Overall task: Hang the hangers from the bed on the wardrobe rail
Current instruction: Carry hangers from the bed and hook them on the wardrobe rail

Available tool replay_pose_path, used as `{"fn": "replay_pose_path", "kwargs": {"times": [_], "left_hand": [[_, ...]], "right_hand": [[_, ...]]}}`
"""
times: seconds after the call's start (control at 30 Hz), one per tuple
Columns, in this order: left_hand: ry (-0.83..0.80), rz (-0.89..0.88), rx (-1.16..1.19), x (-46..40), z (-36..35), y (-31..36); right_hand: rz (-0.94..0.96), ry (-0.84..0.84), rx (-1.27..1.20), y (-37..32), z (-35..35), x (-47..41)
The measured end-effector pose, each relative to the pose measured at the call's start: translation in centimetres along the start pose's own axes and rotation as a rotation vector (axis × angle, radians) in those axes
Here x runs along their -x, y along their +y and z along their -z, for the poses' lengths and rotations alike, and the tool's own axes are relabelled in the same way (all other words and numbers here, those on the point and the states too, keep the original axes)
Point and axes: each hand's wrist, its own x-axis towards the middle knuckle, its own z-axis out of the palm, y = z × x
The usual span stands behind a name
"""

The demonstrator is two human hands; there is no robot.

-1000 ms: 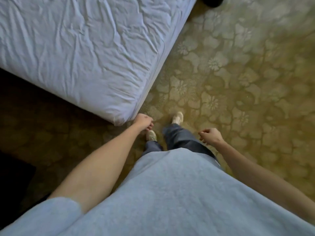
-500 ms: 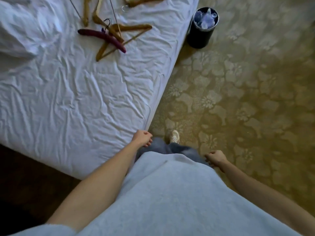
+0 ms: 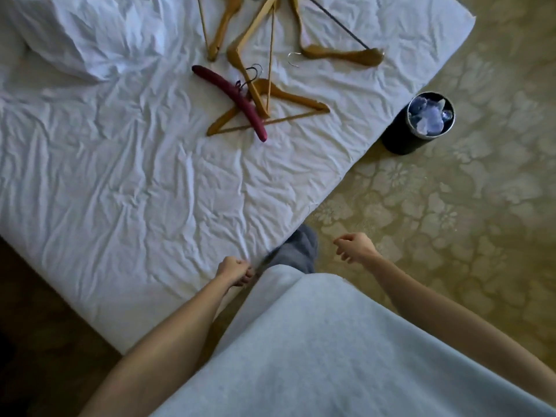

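Several wooden hangers (image 3: 288, 99) lie in a loose pile on the white bed (image 3: 120, 182), toward its far side. A padded dark red hanger (image 3: 231, 99) rests across them. My left hand (image 3: 233, 270) is curled into a loose fist over the bed's near edge and holds nothing. Over the carpet, just right of the bed's edge, my right hand (image 3: 355, 246) is loosely curled and also holds nothing. Both hands are well short of the hangers. No wardrobe or rail is in view.
A black round bin (image 3: 421, 124) with pale crumpled contents stands on the patterned carpet (image 3: 451, 221) beside the bed's right side. A white pillow (image 3: 78, 40) lies at the bed's far left. Dark floor shows at the lower left.
The view has tilted up and moved forward along the bed, bringing the hangers and bin into sight and closer. Both hands stay loosely curled and swing with my walk.
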Motion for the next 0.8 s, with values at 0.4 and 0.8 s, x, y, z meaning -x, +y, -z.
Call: {"fn": "replay_pose_path", "kwargs": {"times": [0.4,0.8], "left_hand": [[0.026,-0.126,0.194,-4.5,3.7,24.7],[0.46,0.011,0.346,-19.1,9.6,39.9]], "right_hand": [[0.045,-0.018,0.283,-13.7,14.4,-10.2],[0.457,-0.167,0.543,-38.3,10.6,-26.7]]}}
